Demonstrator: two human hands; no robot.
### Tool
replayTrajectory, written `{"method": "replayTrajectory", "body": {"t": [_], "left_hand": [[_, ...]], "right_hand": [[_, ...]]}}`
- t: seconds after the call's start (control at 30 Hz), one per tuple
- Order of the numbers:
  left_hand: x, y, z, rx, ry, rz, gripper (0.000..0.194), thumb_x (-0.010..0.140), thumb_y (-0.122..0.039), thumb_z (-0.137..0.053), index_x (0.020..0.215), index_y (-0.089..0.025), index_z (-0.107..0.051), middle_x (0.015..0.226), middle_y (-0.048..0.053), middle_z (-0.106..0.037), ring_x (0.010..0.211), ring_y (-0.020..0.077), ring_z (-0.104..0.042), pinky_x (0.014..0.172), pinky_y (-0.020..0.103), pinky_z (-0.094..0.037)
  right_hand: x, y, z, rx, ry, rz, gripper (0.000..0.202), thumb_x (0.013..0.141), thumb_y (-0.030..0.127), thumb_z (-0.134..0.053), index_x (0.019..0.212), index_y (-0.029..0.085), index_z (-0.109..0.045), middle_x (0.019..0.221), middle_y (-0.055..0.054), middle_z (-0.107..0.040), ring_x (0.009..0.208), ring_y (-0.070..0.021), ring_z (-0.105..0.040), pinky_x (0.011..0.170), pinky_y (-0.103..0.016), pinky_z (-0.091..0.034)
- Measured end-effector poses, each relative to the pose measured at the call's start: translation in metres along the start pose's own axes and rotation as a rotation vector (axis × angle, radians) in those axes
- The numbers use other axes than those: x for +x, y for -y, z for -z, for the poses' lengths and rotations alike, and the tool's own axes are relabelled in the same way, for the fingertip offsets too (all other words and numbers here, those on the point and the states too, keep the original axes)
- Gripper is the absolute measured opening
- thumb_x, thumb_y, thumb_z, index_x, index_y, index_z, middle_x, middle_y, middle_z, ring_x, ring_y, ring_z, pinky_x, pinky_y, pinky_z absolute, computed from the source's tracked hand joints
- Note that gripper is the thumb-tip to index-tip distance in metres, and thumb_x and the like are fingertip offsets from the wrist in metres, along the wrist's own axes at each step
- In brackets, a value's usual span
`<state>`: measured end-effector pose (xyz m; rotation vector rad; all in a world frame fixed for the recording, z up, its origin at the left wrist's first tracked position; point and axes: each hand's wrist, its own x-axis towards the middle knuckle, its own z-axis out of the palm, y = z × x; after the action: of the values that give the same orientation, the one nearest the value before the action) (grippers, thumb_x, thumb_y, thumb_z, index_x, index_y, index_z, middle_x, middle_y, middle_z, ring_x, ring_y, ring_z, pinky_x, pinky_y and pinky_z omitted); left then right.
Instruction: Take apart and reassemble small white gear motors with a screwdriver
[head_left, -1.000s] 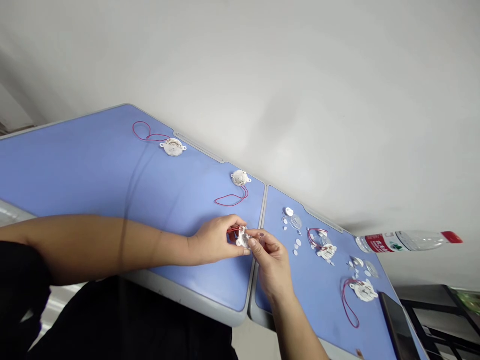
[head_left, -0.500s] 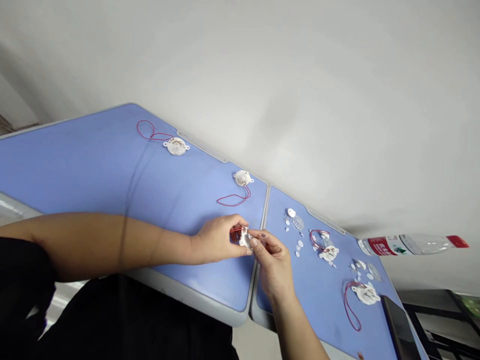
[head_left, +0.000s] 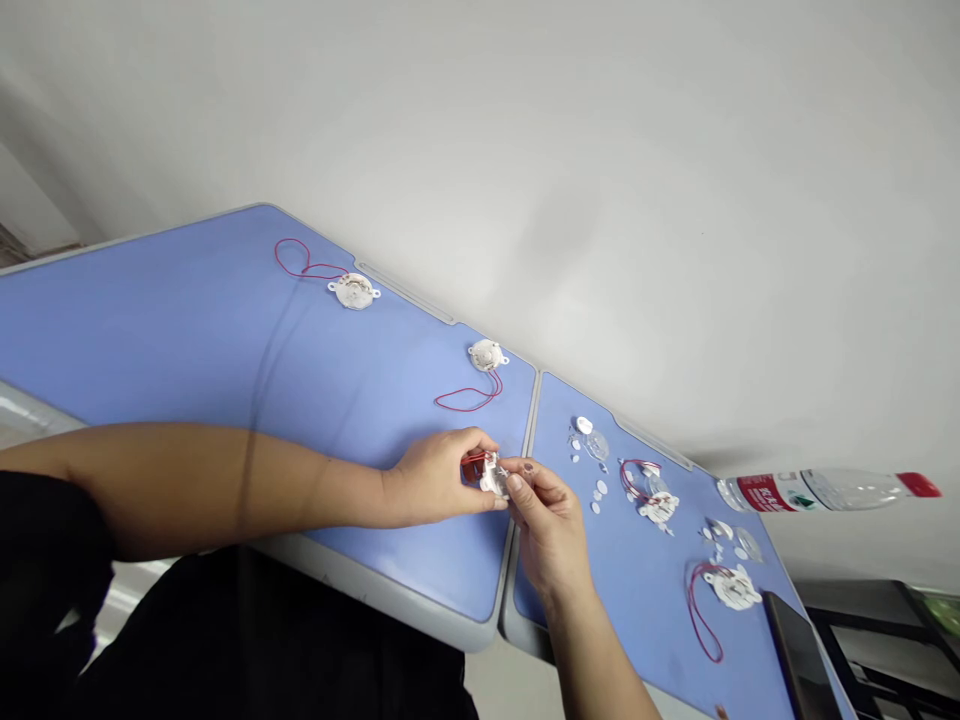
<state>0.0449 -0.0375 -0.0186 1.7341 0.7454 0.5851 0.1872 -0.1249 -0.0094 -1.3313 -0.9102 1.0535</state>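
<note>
A small white plastic piece with red wires (head_left: 493, 476) is gripped above the blue tabletop (head_left: 420, 380) by the left hand (head_left: 437, 478), its far side covered by fingers. It is touched by the pinched right hand (head_left: 551, 520); anything between those fingertips cannot be made out. In the clear plastic bottle with red cap (head_left: 832, 490), no contents can be discerned.

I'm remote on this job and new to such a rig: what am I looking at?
There is no robot: these are a person's bare hands, and every picture comes from one head-worn camera looking forward and down. The left hand holds a small white part with red wires; the right hand has its fingertips at it. On the blue tabletops lie four white wired units, clear discs and small white pieces. Rightward are a red-capped bottle and a dark flat object.
</note>
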Motion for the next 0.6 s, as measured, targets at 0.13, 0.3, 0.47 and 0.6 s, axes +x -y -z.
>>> {"method": "replayTrajectory", "body": {"t": [0.13,0.3,0.47,0.6], "left_hand": [[-0.0001,0.0013,-0.0007,-0.016,-0.011,0.000,0.044,0.062,-0.036,-0.079,0.098,-0.022,-0.060,0.085,0.001,-0.067,0.080,0.0199,-0.063,0.069,0.029,-0.050],[-0.0001,0.0015,-0.0013,-0.011,-0.015,0.000,0.043,0.061,-0.035,-0.080,0.097,-0.022,-0.060,0.084,0.000,-0.067,0.079,0.0193,-0.063,0.068,0.028,-0.050],[-0.0003,-0.0011,-0.0004,0.008,0.010,0.006,0.040,0.063,-0.036,-0.078,0.094,-0.021,-0.060,0.082,0.000,-0.066,0.076,0.0188,-0.062,0.066,0.028,-0.049],[-0.0007,-0.0027,0.0004,0.014,-0.001,0.012,0.041,0.062,-0.036,-0.078,0.096,-0.022,-0.060,0.082,0.000,-0.067,0.077,0.0191,-0.063,0.067,0.028,-0.048]], "right_hand": [[0.0001,0.0003,-0.0002,-0.006,-0.001,0.002,0.015,0.078,0.037,-0.073,0.085,0.024,-0.076,0.077,-0.002,-0.066,0.074,-0.0176,-0.059,0.073,-0.032,-0.047],[0.0000,-0.0008,-0.0008,-0.009,-0.002,-0.002,0.015,0.077,0.037,-0.073,0.085,0.024,-0.076,0.078,-0.002,-0.066,0.074,-0.0167,-0.058,0.073,-0.031,-0.046],[-0.0011,-0.0011,-0.0005,-0.027,-0.012,0.007,0.015,0.077,0.036,-0.074,0.086,0.024,-0.075,0.080,-0.002,-0.066,0.076,-0.0174,-0.058,0.075,-0.032,-0.046],[-0.0007,-0.0003,-0.0005,0.008,-0.008,-0.002,0.014,0.078,0.036,-0.073,0.085,0.024,-0.075,0.078,-0.002,-0.067,0.072,-0.0170,-0.059,0.073,-0.032,-0.047]]}}
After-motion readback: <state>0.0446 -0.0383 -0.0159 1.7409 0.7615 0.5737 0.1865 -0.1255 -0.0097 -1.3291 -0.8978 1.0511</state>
